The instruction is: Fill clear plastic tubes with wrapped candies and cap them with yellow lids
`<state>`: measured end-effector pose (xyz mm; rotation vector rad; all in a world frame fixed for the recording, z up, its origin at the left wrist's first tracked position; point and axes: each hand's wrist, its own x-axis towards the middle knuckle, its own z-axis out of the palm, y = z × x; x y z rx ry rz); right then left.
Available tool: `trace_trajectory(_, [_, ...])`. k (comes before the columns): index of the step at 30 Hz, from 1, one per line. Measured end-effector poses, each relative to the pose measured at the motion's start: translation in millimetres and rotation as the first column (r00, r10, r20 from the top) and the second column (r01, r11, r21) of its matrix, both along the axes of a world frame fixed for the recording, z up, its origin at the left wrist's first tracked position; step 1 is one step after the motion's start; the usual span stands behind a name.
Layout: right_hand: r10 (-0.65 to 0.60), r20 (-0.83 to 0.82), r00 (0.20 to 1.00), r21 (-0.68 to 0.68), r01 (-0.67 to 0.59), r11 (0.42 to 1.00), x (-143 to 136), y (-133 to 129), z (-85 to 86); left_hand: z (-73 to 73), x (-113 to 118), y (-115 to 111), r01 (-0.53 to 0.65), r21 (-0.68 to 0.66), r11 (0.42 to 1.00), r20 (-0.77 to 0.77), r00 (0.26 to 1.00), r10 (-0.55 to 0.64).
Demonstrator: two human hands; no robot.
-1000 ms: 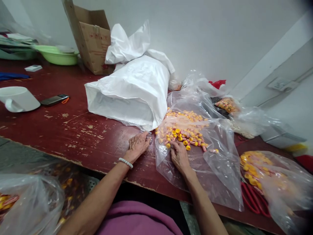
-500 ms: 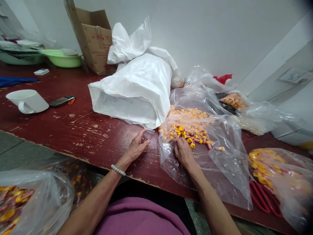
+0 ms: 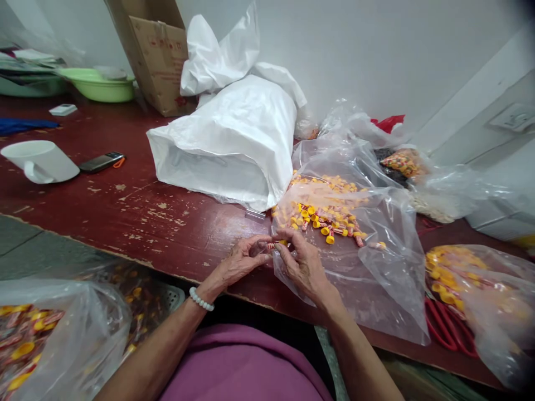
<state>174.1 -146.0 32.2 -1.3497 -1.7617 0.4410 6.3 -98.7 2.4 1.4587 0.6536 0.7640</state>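
Pinching a small yellow-and-red piece [image 3: 271,245] between thumb and finger, the right hand [image 3: 307,267] holds it above the table [image 3: 125,217], at the left edge of the clear bag [image 3: 376,289], probably so that 1 end faces the left hand [image 3: 240,262]. That hand's thumb and finger bracket something see-through (a sleeve, maybe; from where I stand I can't tell whether they're closed on it). Similar pieces [image 3: 330,223] lie heaped in the bag, which spreads toward the worker, presumably for easy reach. Just beyond, clear strips [image 3: 254,215] lie handily by the gaping white sack [image 3: 234,128]. Farther out, 1 mug [image 3: 39,161] and 1 phone [image 3: 101,162] sit leftward, seemingly out of the way; red looped handles [image 3: 445,328] rest rightward.
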Motion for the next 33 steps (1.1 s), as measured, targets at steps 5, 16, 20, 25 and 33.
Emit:
trace_trajectory(5, [-0.082, -0.04, 0.996, 0.103, 0.086, 0.991, 5.4, -2.0, 0.7, 5.4, -1.8, -2.4, -0.029, -0.116, 0.993, 0.043, 0.998, 0.034])
trace_trajectory(16, [-0.003, 0.186, 0.983, 0.161, -0.028, 0.987, -1.0, -12.9, -11.8, -2.4, 12.0, -3.4, -0.104, -0.034, 0.994, -0.043, 0.994, 0.102])
trace_trajectory(20, [-0.295, 0.166, 0.941, 0.156, 0.27, 0.95, 42.6, 4.9, -16.1, -6.7, 9.7, -0.7, -0.162, -0.011, 0.987, -0.079, 0.984, 0.161])
trace_trajectory(25, [-0.65, 0.299, 0.698, 0.073, 0.663, 0.745, 113.6, 26.7, -47.3, -6.8, 7.8, -1.1, -0.158, -0.096, 0.983, -0.05, 0.987, 0.154])
trace_trajectory(33, [-0.588, 0.144, 0.796, -0.027, 0.597, 0.802, 100.7, 10.7, -34.4, -1.1, 16.0, -5.2, -0.119, 0.016, 0.993, -0.049, 0.992, 0.119])
